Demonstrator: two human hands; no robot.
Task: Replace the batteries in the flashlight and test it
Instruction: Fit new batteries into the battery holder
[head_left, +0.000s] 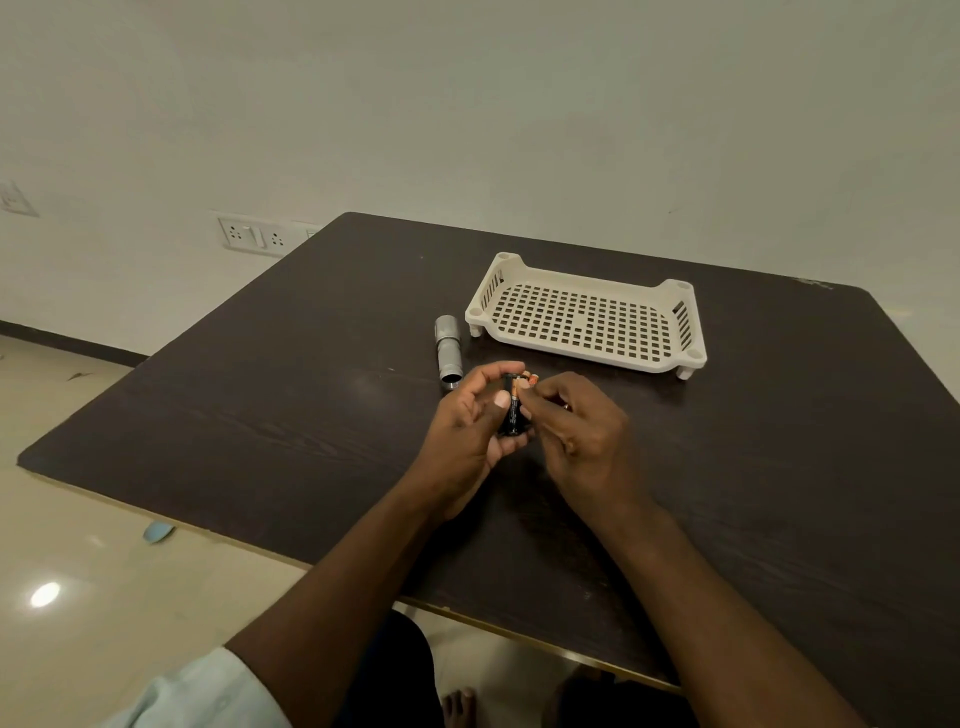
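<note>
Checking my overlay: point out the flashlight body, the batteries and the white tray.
flashlight body (448, 353), head view, middle of the silver barrel.
batteries (511, 410), head view, black casing between both hands.
white tray (693, 332), head view, right rim.

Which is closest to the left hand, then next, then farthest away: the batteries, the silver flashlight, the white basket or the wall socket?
1. The batteries: held in the left hand itself.
2. The flashlight: lying on the table just beyond the hand.
3. The white basket: farther back, to the right.
4. The wall socket: off the table, far left on the wall.
</note>
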